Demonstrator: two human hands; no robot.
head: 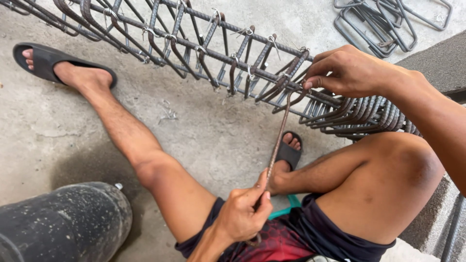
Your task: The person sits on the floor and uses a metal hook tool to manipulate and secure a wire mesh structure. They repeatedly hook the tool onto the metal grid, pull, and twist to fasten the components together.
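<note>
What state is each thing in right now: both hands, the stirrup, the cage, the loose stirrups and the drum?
Left hand: pinched shut on the near end of the stirrup.
Right hand: fingers closed on the stirrup's far end, at the cage.
Stirrup: held off the ground, slanting between the hands.
Rebar cage: lying along the concrete floor, stirrups wire-tied, more bunched at the right.
Loose stirrups: piled flat on the floor.
Dark drum: lying on its side.

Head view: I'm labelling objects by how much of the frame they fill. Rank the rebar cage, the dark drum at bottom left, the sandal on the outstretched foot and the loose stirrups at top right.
Largest to smallest, as they look:
1. rebar cage
2. dark drum, cut off by the frame and nearest the camera, so unsure
3. loose stirrups, partly out of frame
4. sandal
</note>
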